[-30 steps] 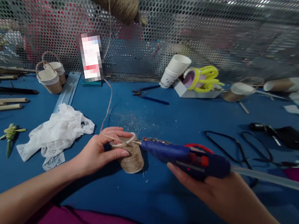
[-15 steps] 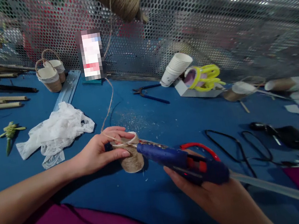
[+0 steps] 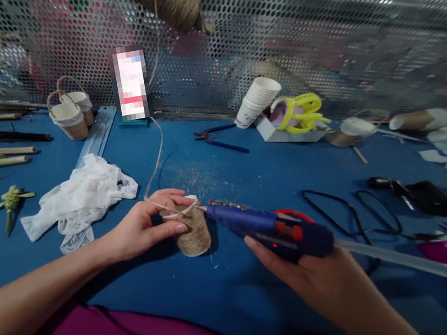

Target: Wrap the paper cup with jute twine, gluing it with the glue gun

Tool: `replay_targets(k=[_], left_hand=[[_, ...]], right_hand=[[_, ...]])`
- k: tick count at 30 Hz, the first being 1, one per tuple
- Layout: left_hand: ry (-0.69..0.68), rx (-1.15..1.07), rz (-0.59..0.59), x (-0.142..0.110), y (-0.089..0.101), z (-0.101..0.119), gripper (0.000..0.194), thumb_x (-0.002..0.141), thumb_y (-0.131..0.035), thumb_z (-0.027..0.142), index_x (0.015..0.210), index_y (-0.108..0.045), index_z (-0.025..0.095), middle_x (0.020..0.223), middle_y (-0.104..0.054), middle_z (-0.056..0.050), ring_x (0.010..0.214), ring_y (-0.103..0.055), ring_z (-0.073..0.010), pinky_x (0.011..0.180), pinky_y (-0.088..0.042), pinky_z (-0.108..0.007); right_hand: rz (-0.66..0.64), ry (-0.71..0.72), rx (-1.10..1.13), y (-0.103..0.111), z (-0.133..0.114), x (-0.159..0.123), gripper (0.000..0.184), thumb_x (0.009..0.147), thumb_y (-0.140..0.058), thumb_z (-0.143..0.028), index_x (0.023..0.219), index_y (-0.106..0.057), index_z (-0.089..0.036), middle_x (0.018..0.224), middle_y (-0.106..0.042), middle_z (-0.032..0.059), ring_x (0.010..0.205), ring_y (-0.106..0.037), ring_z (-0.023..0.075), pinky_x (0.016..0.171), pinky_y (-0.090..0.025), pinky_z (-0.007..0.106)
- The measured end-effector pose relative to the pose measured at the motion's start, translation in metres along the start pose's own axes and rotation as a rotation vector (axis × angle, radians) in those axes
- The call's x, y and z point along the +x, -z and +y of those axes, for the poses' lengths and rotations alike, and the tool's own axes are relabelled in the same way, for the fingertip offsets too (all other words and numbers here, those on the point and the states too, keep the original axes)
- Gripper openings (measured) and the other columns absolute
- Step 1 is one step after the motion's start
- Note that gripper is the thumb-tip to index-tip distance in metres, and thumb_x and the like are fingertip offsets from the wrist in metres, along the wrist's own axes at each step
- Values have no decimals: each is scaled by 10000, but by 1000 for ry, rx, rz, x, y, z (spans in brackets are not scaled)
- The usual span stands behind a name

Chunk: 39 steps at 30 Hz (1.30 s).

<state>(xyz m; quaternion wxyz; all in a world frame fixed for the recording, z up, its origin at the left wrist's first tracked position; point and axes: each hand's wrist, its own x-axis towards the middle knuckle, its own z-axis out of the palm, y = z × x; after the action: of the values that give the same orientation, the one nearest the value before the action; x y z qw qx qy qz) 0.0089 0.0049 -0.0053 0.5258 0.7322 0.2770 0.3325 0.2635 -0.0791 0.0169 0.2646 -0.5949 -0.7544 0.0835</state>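
My left hand [image 3: 159, 219] is closed round the upper part of a small paper cup [image 3: 194, 235] wrapped in brown twine, tilted on the blue table. A strand of twine [image 3: 159, 149] runs down from the twine spool [image 3: 163, 0] to the cup's rim, passing by my left fingers. In my right hand [image 3: 311, 278] is a blue hot glue gun [image 3: 254, 222] with a long clear glue stick [image 3: 388, 257] out of its back. The glue gun's nozzle points left, close to the cup's rim; whether it touches cannot be made out.
White lace [image 3: 82, 197] lies left of the cup. Farther back stand two handled twine cups [image 3: 70, 121], a blurred phone [image 3: 131, 85], pliers [image 3: 221, 140] and stacked paper cups [image 3: 257, 101]. A black cord [image 3: 342, 210] lies to the right. Perforated metal mesh [image 3: 269, 28] rises behind.
The glue gun's nozzle has shifted slightly right along the cup's rim. The cup has turned or tilted a little in my left hand. The whole view has slid slightly left.
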Motion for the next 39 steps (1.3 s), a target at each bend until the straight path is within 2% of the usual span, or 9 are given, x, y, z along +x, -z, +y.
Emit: replay_targets(k=[5,8,12,17,23,26,30,35,39], left_hand=[[34,-37,12,0,0,1,143,785,-608,173,661,-538,170,1161,-627,-97,1262,-410,-226,1045,-316,-454],[39,-43,0,0,0,1,147,784,-609,177,655,-538,173,1159,-627,-95,1259,-411,-230,1047,-310,-453],[40,-35,-4,0,0,1,160,783,-611,187,647,-528,168,1148,-630,-97,1253,-413,-239,1046,-300,-462],[30,-30,-4,-1,0,0,168,791,-611,202,658,-517,160,1142,-630,-102,1264,-395,-245,1044,-298,-455],[28,-26,-3,-1,1,-1,187,788,-619,208,652,-499,163,1197,-598,-101,1246,-410,-239,1042,-294,-440],[31,-31,-11,0,1,-1,183,794,-612,208,654,-504,163,1216,-588,-99,1255,-400,-234,1043,-289,-438],[21,-26,-21,0,1,-1,181,798,-607,200,653,-508,157,1227,-587,-101,1265,-389,-232,1049,-270,-454],[12,-1,-27,0,2,-2,143,802,-605,196,687,-533,151,1225,-589,-105,1263,-395,-220,1059,-265,-454],[22,3,-22,1,2,-2,143,800,-605,195,682,-537,150,1225,-593,-99,1263,-400,-225,1059,-269,-458]], right_hand=[[-42,-29,-41,0,12,-2,166,764,-592,-368,920,-628,-326,770,-697,13,735,-666,244,720,-532,407],[-55,64,-49,-1,16,1,140,787,-558,-362,877,-659,-326,698,-694,8,693,-669,240,719,-537,401],[-63,143,-95,1,9,9,172,827,-516,-332,868,-682,-316,680,-702,5,694,-676,238,720,-541,391],[-92,134,-155,6,0,16,187,839,-500,-302,868,-679,-259,793,-729,30,772,-687,257,658,-555,371],[-85,115,-134,6,0,14,182,841,-500,-324,877,-669,-267,827,-732,25,801,-687,251,680,-557,358],[-77,95,-101,4,3,10,153,826,-521,-341,839,-661,-281,747,-722,14,727,-689,237,657,-552,349],[9,98,-32,2,-1,11,168,820,-509,-386,792,-635,-278,623,-672,3,558,-647,199,566,-529,322],[0,39,63,6,-20,17,163,817,-507,-382,780,-588,-246,632,-641,4,540,-613,163,571,-521,276],[-19,36,63,3,-21,12,214,820,-494,-418,874,-619,-253,662,-646,10,501,-583,159,598,-533,296]])
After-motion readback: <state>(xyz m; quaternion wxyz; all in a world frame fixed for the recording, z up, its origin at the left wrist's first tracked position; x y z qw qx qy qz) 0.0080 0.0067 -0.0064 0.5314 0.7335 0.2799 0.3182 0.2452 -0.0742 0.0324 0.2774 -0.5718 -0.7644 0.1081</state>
